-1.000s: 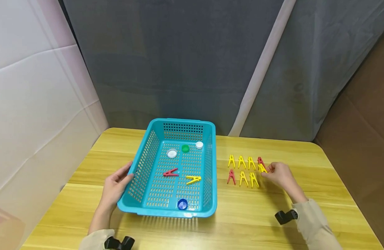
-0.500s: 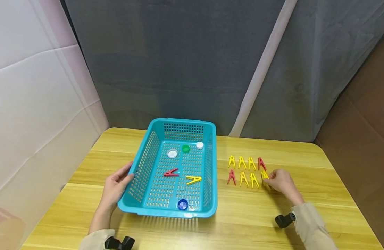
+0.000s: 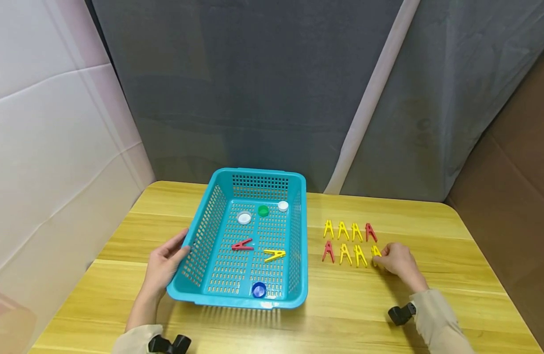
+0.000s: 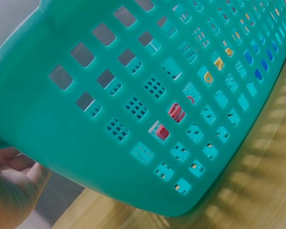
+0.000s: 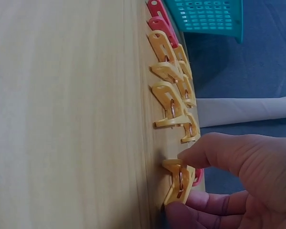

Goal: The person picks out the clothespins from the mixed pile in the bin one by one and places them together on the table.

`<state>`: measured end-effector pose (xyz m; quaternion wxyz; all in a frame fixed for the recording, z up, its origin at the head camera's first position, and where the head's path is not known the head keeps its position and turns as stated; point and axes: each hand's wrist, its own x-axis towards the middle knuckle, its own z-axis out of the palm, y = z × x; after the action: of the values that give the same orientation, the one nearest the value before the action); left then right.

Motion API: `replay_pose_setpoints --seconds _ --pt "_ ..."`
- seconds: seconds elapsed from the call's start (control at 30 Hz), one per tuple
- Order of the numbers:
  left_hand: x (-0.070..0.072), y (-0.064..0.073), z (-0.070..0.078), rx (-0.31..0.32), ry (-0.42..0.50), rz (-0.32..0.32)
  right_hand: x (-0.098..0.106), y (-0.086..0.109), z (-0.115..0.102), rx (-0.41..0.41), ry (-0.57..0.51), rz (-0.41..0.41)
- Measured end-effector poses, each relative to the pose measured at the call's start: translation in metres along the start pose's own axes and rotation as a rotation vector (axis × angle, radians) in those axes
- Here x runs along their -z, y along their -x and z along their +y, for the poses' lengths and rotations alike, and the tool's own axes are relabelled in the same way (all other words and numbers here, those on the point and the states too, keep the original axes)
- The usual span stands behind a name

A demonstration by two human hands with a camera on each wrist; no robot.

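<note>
My left hand [image 3: 162, 268] grips the left rim of a turquoise plastic basket [image 3: 236, 301], thumb on the near side. In the left wrist view that hand [image 4: 14, 188] shows under the rim, most of it cut off. My right hand [image 3: 401, 261] pinches a yellow clothespin [image 3: 376, 252] at the right end of the front row. Thumb and fingers lie on either side of this clothespin [image 5: 179, 179] in the right wrist view. Beside it a red clothespin [image 3: 328, 250] and two yellow ones share the row. Behind, three yellow clothespins [image 3: 342, 230] and a red clothespin [image 3: 371, 232] form another row.
Inside the basket lie a red clothespin [image 3: 242, 244], a yellow clothespin [image 3: 274, 255], a blue cap [image 3: 259, 290], a green cap [image 3: 263, 211] and two white caps [image 3: 283, 206]. A grey cloth [image 3: 254, 98] hangs behind the wooden table [image 3: 343, 314].
My right hand has brought the yellow clothespin down from over the back row's red clothespin to the front row's right end. The left hand and basket have hardly moved.
</note>
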<state>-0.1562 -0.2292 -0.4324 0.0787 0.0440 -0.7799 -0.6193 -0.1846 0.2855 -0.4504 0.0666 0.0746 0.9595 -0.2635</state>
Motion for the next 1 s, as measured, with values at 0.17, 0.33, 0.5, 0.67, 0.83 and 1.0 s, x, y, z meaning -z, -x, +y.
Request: replay_pose_setpoints --seconds 0.17,0.33,0.5,0.67,0.83,1.0 --pt "0.000 0.001 0.001 -0.001 -0.004 -0.001 -0.002 0.000 -0.001 -0.015 0.024 0.008" --pt "0.000 0.002 0.002 0.002 -0.011 0.002 -0.001 0.001 0.000 -0.007 0.024 0.005" --pt "0.000 0.003 0.000 -0.010 0.007 -0.005 0.008 0.002 -0.002 0.049 0.015 0.027" --pt "0.000 0.003 -0.001 -0.014 0.018 -0.005 0.019 0.001 -0.013 0.098 -0.025 0.077" --pt "0.000 0.002 -0.001 -0.009 0.021 -0.003 0.028 -0.004 -0.033 0.111 -0.037 0.101" --pt "0.000 0.002 0.000 -0.004 0.011 -0.007 0.031 -0.007 -0.055 0.127 -0.061 0.103"
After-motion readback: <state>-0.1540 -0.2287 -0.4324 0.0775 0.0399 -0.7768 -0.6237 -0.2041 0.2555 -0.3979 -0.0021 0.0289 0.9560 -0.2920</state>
